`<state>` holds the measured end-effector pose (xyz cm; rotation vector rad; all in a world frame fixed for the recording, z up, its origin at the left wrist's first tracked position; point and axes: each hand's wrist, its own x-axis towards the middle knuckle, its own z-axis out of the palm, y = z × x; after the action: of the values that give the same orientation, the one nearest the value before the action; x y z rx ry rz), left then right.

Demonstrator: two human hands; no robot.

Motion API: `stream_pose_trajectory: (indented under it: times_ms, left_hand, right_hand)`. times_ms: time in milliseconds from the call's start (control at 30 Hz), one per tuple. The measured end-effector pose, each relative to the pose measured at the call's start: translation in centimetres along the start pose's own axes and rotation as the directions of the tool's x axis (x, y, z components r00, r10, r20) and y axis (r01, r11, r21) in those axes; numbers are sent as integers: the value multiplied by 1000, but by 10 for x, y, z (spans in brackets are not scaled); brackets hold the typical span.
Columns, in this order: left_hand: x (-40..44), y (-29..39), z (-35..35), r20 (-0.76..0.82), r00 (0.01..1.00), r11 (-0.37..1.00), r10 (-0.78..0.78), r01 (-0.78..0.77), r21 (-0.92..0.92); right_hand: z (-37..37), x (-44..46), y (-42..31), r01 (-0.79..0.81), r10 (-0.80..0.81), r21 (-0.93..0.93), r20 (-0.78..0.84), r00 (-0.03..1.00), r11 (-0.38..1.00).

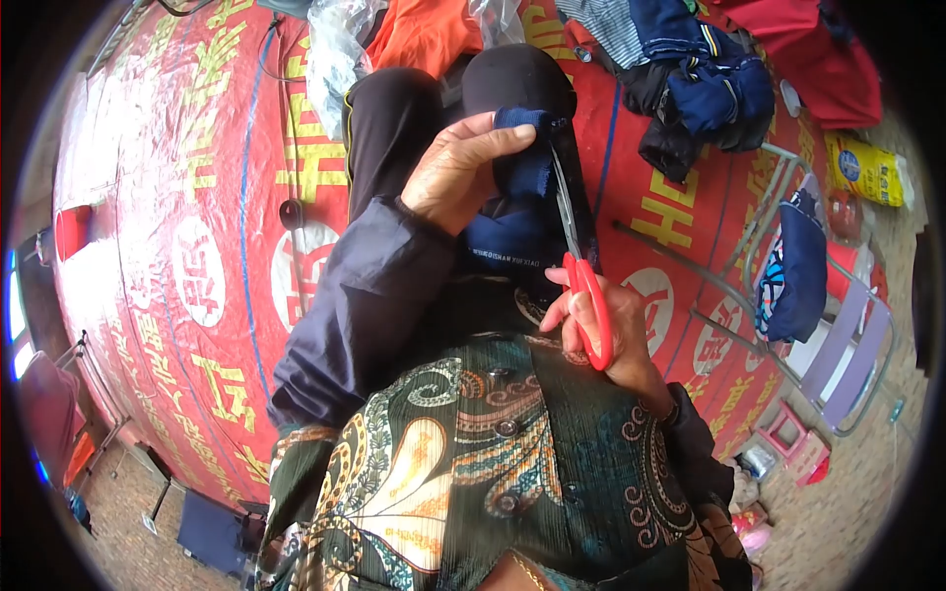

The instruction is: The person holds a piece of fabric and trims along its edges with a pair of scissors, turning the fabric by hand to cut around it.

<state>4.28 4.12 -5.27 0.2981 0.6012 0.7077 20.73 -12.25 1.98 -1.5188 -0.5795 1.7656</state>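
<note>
Between finger and thumb, my left hand (458, 167) pinches the edge of a dark blue knit cloth (524, 175) above my lap. Red-handled scissors (588, 305) are in my right hand (621, 330), to the right of and below the cloth. Their metal blades point up along the cloth's right edge and look nearly closed. More dark blue fabric (503, 236) with small white lettering lies on my lap under the cloth. Part of its lower edge is hidden by my patterned top.
Red sheeting (222, 118) with yellow characters spreads around my legs. Dark clothes (705, 89) lie at the upper right, an orange cloth (424, 34) and clear plastic (338, 49) beyond my knees. A folding chair (838, 345) with a blue bundle (800, 266) stands right.
</note>
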Motion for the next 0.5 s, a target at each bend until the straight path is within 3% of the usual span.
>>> stream_pose_trajectory:
  times_ms: [67, 233, 333, 433, 500]
  left_hand:
    - [2, 5, -5, 18, 1000, 995, -14, 12, 94]
    - [3, 5, -5, -28, 999, 990, 45, -41, 132]
    - [2, 1, -4, -12, 997, 964, 70, -65, 259]
    - [-12, -5, 8, -228, 920, 868, 319, -187, 460]
    - [-30, -8, 10, -124, 873, 702, 472, -287, 652]
  right_hand:
    - [-6, -3, -1, 31, -27, -176, 26, 999, 984]
    - [-16, -12, -5, -10, 20, -210, 42, 999, 978]
    - [-20, -13, -8, -13, 27, -209, 64, 998, 978]
    - [-22, -4, -2, -11, 22, -128, 86, 996, 992]
    - [-13, -1, -3, -67, 63, 80, 44, 997, 995]
